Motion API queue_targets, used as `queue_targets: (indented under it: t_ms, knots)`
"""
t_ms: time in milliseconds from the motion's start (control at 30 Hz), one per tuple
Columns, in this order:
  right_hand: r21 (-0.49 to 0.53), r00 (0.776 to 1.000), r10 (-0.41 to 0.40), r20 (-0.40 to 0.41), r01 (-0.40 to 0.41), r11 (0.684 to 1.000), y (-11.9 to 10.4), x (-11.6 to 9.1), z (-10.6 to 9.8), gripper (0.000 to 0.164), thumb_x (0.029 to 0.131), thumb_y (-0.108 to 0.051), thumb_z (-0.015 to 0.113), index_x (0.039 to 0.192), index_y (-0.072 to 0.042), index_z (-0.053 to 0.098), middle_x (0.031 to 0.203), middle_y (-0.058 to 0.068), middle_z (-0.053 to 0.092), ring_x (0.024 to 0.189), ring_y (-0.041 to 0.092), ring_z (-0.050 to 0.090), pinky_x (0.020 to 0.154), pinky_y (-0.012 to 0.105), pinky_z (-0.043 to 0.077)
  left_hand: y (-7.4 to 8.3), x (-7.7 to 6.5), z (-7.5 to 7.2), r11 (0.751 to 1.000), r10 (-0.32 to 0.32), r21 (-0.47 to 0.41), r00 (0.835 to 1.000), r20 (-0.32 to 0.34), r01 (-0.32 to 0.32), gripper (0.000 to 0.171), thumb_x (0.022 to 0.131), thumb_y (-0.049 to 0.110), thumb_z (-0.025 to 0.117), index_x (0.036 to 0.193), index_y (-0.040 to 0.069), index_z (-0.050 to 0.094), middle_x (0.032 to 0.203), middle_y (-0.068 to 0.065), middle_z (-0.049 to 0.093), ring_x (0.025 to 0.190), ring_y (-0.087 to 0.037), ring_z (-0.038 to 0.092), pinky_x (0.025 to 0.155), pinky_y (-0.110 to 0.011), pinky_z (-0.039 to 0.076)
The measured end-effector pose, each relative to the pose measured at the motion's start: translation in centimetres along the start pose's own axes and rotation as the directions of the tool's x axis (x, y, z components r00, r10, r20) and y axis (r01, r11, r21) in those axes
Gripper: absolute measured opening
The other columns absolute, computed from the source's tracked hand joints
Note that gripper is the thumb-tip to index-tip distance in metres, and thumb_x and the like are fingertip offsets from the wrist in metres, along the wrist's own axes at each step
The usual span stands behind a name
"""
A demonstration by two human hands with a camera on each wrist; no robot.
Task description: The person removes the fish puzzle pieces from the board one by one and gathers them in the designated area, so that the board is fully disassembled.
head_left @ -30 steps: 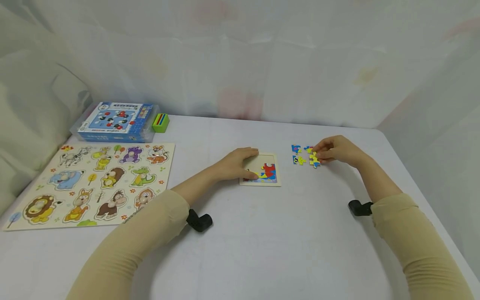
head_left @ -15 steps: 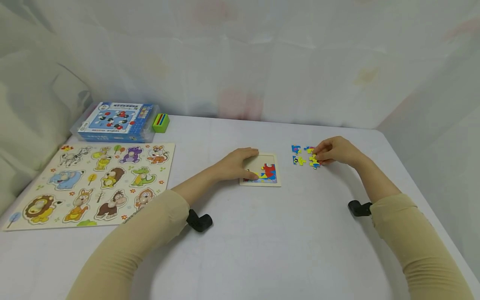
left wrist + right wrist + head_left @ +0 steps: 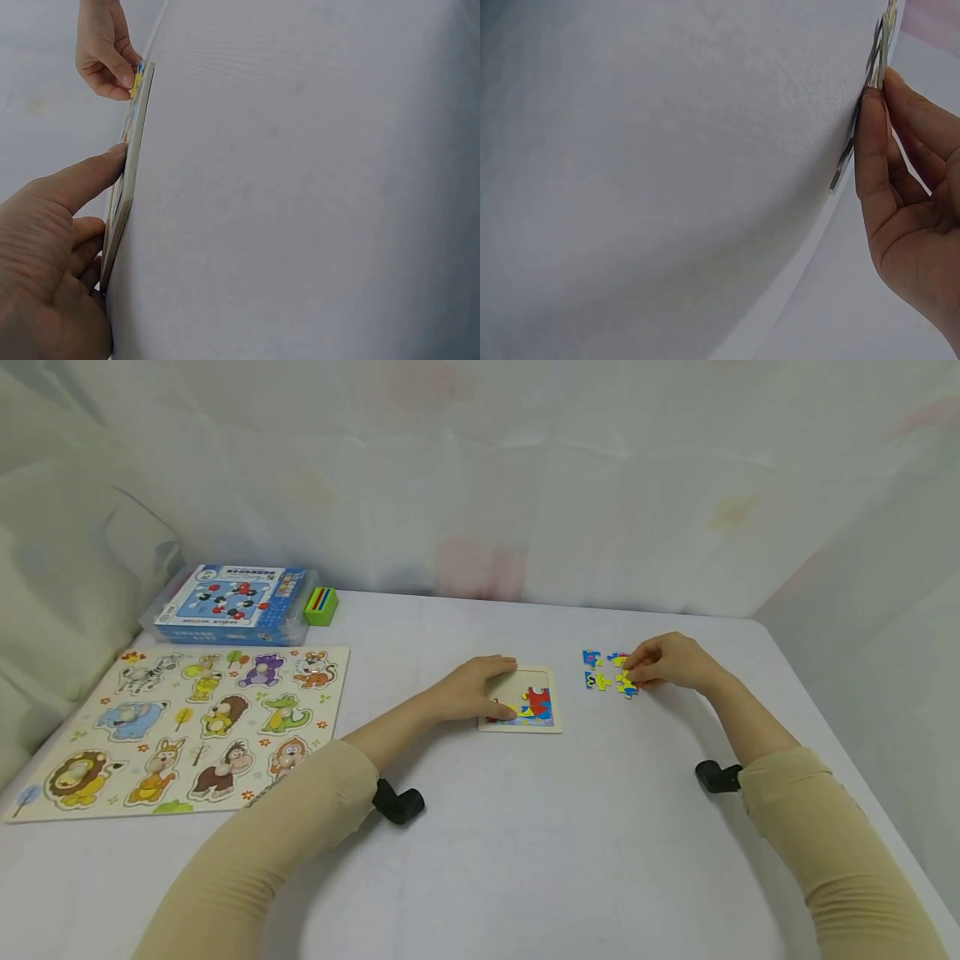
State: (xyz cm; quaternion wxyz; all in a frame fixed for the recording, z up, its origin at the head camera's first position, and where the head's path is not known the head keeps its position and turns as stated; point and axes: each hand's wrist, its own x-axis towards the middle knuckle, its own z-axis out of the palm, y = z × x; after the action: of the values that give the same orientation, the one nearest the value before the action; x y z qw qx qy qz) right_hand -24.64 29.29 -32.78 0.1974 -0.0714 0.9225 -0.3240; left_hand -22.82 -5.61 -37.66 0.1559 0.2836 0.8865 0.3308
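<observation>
My left hand (image 3: 468, 689) holds a small square wooden puzzle tray (image 3: 534, 676) at its left side. The thumb lies over the lower left of the picture, with the other fingers along the far and left edge. Red, yellow and blue pieces fill the tray's lower part; bare wood shows above. To the right, my right hand (image 3: 675, 662) pinches a puzzle piece (image 3: 877, 75) between thumb and index finger, low over the table. Loose yellow and blue pieces (image 3: 602, 681) lie just left of its fingertips, and my fingers partly hide the held piece.
A large animal peg puzzle board (image 3: 180, 727) lies on the left. Behind it stand a blue molecule-model box (image 3: 225, 602) and a small green block (image 3: 321, 607) with coloured stripes. White cloth walls surround the table at the back and sides.
My right hand and the yellow pieces at its fingertips have shifted very slightly left. My left hand and the tray have stayed in place.
</observation>
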Motion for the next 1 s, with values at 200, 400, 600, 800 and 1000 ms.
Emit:
queue_targets:
  t_ms: [200,400,600,800,1000]
  knots:
    - [-0.002,1.000,-0.004,-0.001,0.004,1.000,0.1,0.0,0.0,0.030,0.091,-0.017,0.070,0.114,0.002,0.067,0.103,0.013,0.072,0.078,0.009,0.067,0.074,0.021,0.060,0.1,-0.1,0.0,1.000,-0.004,-0.003,1.000,0.000,0.004,0.085,0.083,0.035,0.077,0.153,0.008,0.037,0.162,-0.004,0.033,0.155,-0.025,0.023,0.128,-0.044,0.019]
    - [0.002,1.000,0.002,-0.012,-0.002,1.000,0.0,0.1,0.0,0.031,0.091,-0.019,0.071,0.114,0.002,0.067,0.105,0.014,0.072,0.078,0.008,0.066,0.073,0.021,0.059,0.1,-0.1,0.0,1.000,-0.004,-0.002,1.000,-0.003,0.004,0.085,0.083,0.035,0.077,0.152,0.008,0.037,0.162,-0.005,0.033,0.155,-0.025,0.023,0.128,-0.043,0.019]
    - [-0.002,0.999,-0.007,-0.037,0.007,1.000,-0.4,0.3,0.0,0.035,0.092,-0.024,0.069,0.117,0.000,0.066,0.104,0.011,0.072,0.080,0.009,0.066,0.074,0.021,0.058,0.1,-0.1,0.0,1.000,-0.004,-0.002,1.000,-0.003,0.004,0.085,0.083,0.035,0.077,0.152,0.008,0.037,0.162,-0.005,0.033,0.155,-0.025,0.022,0.128,-0.043,0.019]
    - [-0.015,0.997,-0.032,-0.063,0.032,0.999,-1.8,0.6,0.5,0.031,0.092,-0.025,0.069,0.114,-0.003,0.068,0.095,0.006,0.070,0.081,0.014,0.066,0.076,0.024,0.059,0.0,0.0,0.0,1.000,-0.001,-0.008,1.000,-0.003,0.001,0.084,0.083,0.034,0.078,0.152,0.007,0.037,0.162,-0.006,0.034,0.155,-0.025,0.023,0.128,-0.043,0.019]
    - [-0.002,0.996,-0.088,-0.024,0.088,0.996,-3.3,0.9,1.8,0.027,0.092,-0.023,0.068,0.113,-0.005,0.068,0.093,0.008,0.071,0.081,0.016,0.066,0.076,0.026,0.059,0.1,0.0,0.0,1.000,-0.006,-0.009,1.000,-0.001,0.006,0.084,0.084,0.035,0.077,0.152,0.008,0.036,0.162,-0.006,0.033,0.155,-0.025,0.023,0.128,-0.043,0.019]
